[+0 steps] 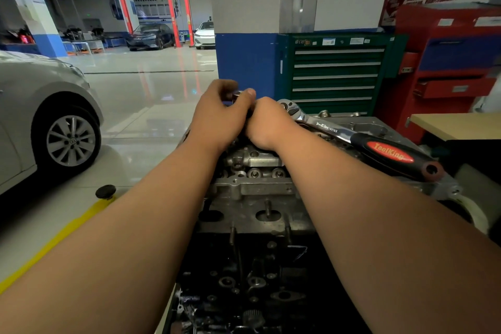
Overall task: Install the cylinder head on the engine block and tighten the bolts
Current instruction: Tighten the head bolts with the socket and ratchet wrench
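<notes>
Dark engine block (244, 279) fills the near bottom, its left edge open to bare floor (135, 106), with a green tool cabinet (336, 76) close behind. On it sits the cylinder head (252, 187). Across the head's right side lies a ratchet wrench (379, 149), handle end near the right edge. The left grip (222, 116) pinches a small metal piece (236, 95). The right grip (268, 125), touching it, is curled, and I cannot tell what it holds.

Floor: glossy pale tiled workshop floor (151, 84).
On it: silver car (40, 81) at my left, yellow tape stripe (54, 241), green steel drawer cabinet (336, 76), red tool cabinet (455, 62). Stand under my grey metal engine (254, 190): hidden.
</notes>
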A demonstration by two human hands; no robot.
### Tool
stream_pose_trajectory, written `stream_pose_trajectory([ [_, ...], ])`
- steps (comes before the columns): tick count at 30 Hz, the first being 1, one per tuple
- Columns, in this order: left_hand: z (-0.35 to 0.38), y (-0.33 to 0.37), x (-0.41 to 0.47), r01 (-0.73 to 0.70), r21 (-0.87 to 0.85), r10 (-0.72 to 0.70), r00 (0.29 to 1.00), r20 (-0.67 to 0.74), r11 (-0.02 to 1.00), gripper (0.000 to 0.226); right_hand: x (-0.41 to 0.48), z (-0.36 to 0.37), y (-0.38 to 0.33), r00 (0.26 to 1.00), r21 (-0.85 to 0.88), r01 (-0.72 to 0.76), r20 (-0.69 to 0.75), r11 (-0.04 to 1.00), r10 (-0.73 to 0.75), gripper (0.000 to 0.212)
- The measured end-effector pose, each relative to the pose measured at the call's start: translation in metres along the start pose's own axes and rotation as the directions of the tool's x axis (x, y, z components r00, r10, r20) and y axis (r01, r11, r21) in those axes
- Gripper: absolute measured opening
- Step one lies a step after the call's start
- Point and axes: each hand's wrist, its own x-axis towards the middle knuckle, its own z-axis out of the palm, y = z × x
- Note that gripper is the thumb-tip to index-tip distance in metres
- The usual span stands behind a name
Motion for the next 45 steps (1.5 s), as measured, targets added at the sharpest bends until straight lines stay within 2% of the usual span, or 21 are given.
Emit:
stream_pose_trajectory([
  [4,-0.002,-0.002,0.003,0.014,0.072,-0.010,0.998,-0.056,0.997,0.026,-0.002,-0.001,0.000,0.999,0.046,-0.007,0.033,0.999,0.005,0.011],
  [8,-0.007,-0.002,0.001,-0.055,0.079,0.057,0.998,-0.018,0.995,0.015,-0.006,-0.007,0.000,0.995,0.126,0.021,0.093,0.992,-0.033,0.013],
  [10,-0.008,-0.002,0.000,-0.063,0.068,0.062,0.998,0.017,0.996,0.012,-0.003,-0.006,0.000,0.998,0.091,0.020,0.059,0.996,-0.026,0.019],
  [14,0.001,-0.001,0.000,-0.026,0.061,0.022,0.997,0.070,0.998,0.025,0.001,-0.001,-0.001,1.000,-0.073,0.020,0.006,0.997,-0.019,0.026],
  [17,0.006,-0.001,0.001,0.002,0.138,-0.005,1.000,0.023,0.990,0.025,0.002,0.003,-0.001,1.000,-0.172,0.022,-0.008,0.985,-0.024,0.016],
  [21,0.000,-0.004,0.003,-0.014,0.127,0.024,0.996,-0.083,0.992,0.028,0.000,0.001,-0.001,0.999,-0.027,0.000,0.049,1.000,0.002,0.015],
  [25,-0.005,-0.004,0.001,-0.053,0.100,0.056,0.998,-0.023,0.994,0.017,-0.005,-0.006,0.001,0.995,0.123,0.021,0.091,0.992,-0.033,0.018],
  [29,-0.002,-0.002,0.000,-0.022,0.047,0.019,0.998,0.056,0.999,0.019,-0.003,-0.004,0.000,1.000,0.054,0.011,0.029,0.998,-0.012,0.018],
  [33,0.003,-0.003,0.001,0.044,0.046,-0.044,0.999,0.000,0.998,0.032,0.000,0.000,-0.002,1.000,-0.055,-0.007,0.017,0.998,0.008,0.024],
  [36,0.000,-0.005,0.003,0.014,0.111,-0.007,0.998,-0.068,0.994,0.027,-0.001,0.000,-0.001,0.999,0.043,-0.011,0.031,0.999,0.010,0.013],
  [39,-0.001,-0.004,0.003,-0.029,0.147,0.042,0.996,-0.083,0.989,0.018,-0.004,-0.005,0.002,0.997,0.168,0.000,0.081,0.986,-0.013,0.017],
  [42,-0.003,-0.004,0.002,-0.076,0.168,0.086,0.995,-0.054,0.983,0.016,-0.005,-0.008,0.003,0.997,0.166,0.006,0.071,0.986,-0.018,0.017],
  [45,-0.005,-0.005,0.001,-0.073,0.114,0.073,0.997,0.011,0.991,0.020,-0.004,-0.006,0.002,0.999,0.118,0.011,0.045,0.993,-0.017,0.015],
])
